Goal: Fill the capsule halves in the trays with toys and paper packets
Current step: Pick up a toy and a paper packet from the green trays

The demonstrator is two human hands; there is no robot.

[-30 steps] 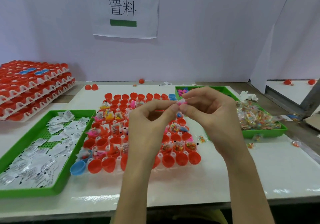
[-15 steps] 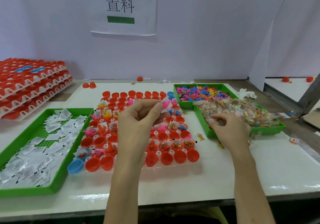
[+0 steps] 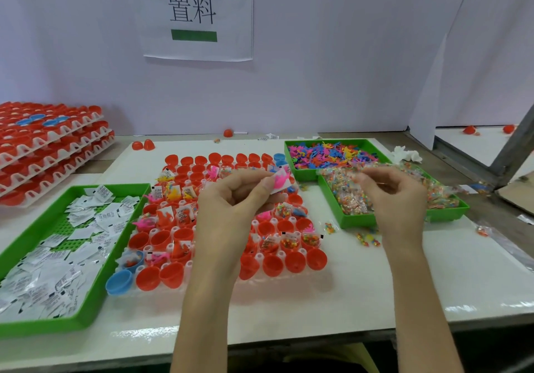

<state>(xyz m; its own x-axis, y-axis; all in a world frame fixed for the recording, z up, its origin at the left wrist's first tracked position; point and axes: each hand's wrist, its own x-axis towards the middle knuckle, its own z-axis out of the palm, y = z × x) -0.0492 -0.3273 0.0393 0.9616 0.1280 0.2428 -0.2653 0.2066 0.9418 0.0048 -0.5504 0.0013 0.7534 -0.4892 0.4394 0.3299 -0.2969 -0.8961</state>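
Head view: you are holding both hands raised around the capsule tray [image 3: 259, 256] on the white table [image 3: 433, 274]. Your left hand [image 3: 231, 202] is hovering above the tray's middle, thumb and forefinger clamping a pink toy [image 3: 281, 180] together with a white paper packet [image 3: 273, 189]. This pair is hanging in the air over the tray's far-right part, not touching any capsule. Your right hand [image 3: 396, 199] is hanging just right of the tray, over the green bin of bead packets [image 3: 355, 223]. Its fingers are curling inward, but blur is preventing me from telling whether they are gripping anything. Red capsule halves [image 3: 294, 261] are standing across the tray, and several in its left and middle rows are carrying toys and packets. A blue capsule half [image 3: 120, 281] is sitting at the tray's near-left corner. A green bin of paper packets [image 3: 83, 319] is lying just left of the tray, and a green bin of loose toys [image 3: 303, 174] is lying at its far-right corner
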